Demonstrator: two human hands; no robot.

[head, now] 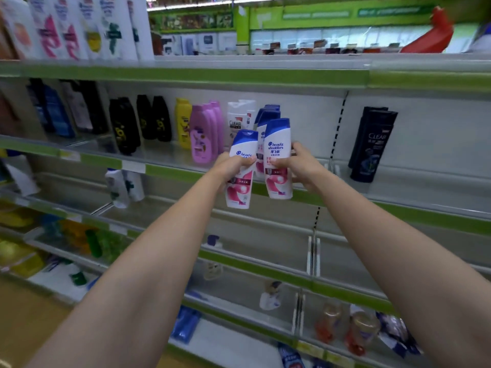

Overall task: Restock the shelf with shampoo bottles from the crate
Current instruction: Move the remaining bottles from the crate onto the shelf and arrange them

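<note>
Both arms reach forward toward the shelf (pixel 170 170), each hand wrapped around a white shampoo bottle with a blue cap and pink swirl. The left hand (pixel 230 166) grips the left bottle (pixel 240 171) around its middle, fingers curled across the front label. The right hand (pixel 297 163) grips the right bottle (pixel 277 158) from its right side, thumb on the front and fingers behind. The two bottles are upright, side by side and near each other, the right one held slightly higher; both are in front of the green shelf edge, not standing on it.

Just behind the hands, on the shelf board, stand more blue-capped bottles (pixel 267 115) of the same kind, partly hidden by the held ones. To the left of the left hand stand pink bottles (pixel 203 134), then a yellow bottle (pixel 182 123) and black bottles (pixel 123 126). Well to the right of the right hand stand dark Clear bottles (pixel 372 144). The crate is not in view.
</note>
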